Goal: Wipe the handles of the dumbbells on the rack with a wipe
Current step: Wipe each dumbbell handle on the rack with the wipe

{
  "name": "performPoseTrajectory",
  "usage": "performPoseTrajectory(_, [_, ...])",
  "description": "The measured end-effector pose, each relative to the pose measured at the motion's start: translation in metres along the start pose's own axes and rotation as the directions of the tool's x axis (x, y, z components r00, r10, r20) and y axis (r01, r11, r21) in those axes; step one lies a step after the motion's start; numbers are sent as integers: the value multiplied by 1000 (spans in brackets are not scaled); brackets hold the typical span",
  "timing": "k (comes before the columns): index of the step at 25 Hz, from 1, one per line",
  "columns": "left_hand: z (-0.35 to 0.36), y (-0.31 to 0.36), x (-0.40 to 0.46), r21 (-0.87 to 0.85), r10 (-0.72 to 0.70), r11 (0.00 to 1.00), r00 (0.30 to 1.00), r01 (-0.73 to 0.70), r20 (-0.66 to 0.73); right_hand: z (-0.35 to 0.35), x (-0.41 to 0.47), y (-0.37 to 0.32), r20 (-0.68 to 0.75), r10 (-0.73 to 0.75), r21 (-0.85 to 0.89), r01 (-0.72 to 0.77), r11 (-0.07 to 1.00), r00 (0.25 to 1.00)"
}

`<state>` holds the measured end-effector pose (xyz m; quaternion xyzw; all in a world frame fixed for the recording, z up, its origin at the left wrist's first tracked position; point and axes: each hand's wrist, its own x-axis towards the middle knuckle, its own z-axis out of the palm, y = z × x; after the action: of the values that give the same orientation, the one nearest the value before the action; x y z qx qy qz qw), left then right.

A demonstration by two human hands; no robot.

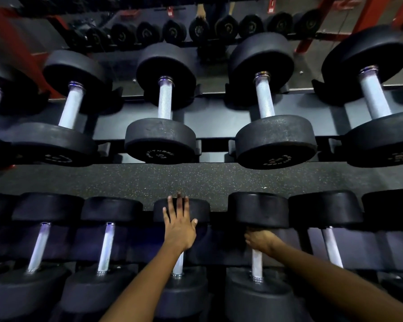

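Right hand (260,240) curling round dumbbell handle (257,263), lower rack row's front edge; wipe not visible. Left hand (179,225), fingers spread, bracing neighbouring head (200,211). Better: twisting strokes covering full length.

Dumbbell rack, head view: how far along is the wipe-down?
Done: nothing can be confirmed; no handle looks visibly different. In hand: the right hand is curled round the top of one lower-row dumbbell handle, though no wipe is visible in it. The left hand lies flat and open on the neighbouring dumbbell's head. Left: as far as can be told, the other lower-row handles and the upper row.
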<state>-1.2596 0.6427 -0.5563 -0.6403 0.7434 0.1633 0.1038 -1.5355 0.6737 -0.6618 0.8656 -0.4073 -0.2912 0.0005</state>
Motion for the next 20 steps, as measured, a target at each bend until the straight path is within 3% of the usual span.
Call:
performPoseTrajectory(2, [0, -2, 0, 2, 4, 1000, 1000, -4, 9, 8, 24, -14, 120, 30, -33, -26, 999, 992])
performPoseTrajectory(3, [1, -2, 0, 1, 9, 1000, 1000, -9, 4, 3, 16, -12, 105, 134, 20, -137, 990, 985])
performPoseTrajectory(4, [2, -3, 0, 1, 15, 1000, 1000, -15, -5, -3, -4, -7, -18, 220, 104, -218, 971, 975])
performPoseTrajectory(5, [3, -4, 0, 1, 19, 1000, 1000, -19, -12, -6, -27, -5, -158, 163, 140, -141, 980, 974])
performPoseTrajectory(7, [3, -4, 1, -11, 21, 1000, 1000, -21, -11, -6, -60, -5, -495, 224, 260, -103, 960, 840])
performPoseTrajectory(8, [3, -3, 1, -21, 22, 1000, 1000, -22, -7, -4, -73, -10, -568, 322, 396, -92, 914, 757])
performPoseTrajectory(9, [5, -3, 1, -28, 22, 999, 1000, -23, -13, -4, -84, -17, -528, 527, 612, -131, 780, 666])
performPoseTrajectory(10, [6, -4, 1, -27, 23, 999, 999, -24, -22, -2, -84, -25, -303, 774, 862, -185, 471, 556])
performPoseTrajectory(11, [6, -4, 1, -22, 23, 999, 999, -24, -28, -7, -79, -31, 36, 893, 973, -219, 71, 449])
performPoseTrajectory(12, [5, -3, 2, -19, 24, 1000, 999, -24, -27, -16, -74, -31, 351, 852, 936, -167, -310, 388])
performPoseTrajectory(13, [4, -3, 3, -16, 23, 1000, 1000, -23, -21, -23, -67, -23, 519, 760, 829, -13, -559, 390])
performPoseTrajectory(15, [2, -2, 4, -5, 19, 1000, 1000, -19, -12, -39, -60, 0, 640, 600, 593, 188, -783, 480])
performPoseTrajectory(17, [1, 0, 3, -11, 7, 1000, 1000, -7, -6, -47, -53, 7, 704, 417, 392, 174, -903, 576])
performPoseTrajectory(19, [5, -1, 1, -10, 9, 1000, 999, -9, -33, -45, -48, -5, 707, 381, 437, 56, -898, 596])
performPoseTrajectory(20, [7, -2, 1, 4, 8, 1000, 999, -8, -50, -44, -43, -12, 699, 432, 522, 7, -853, 570])
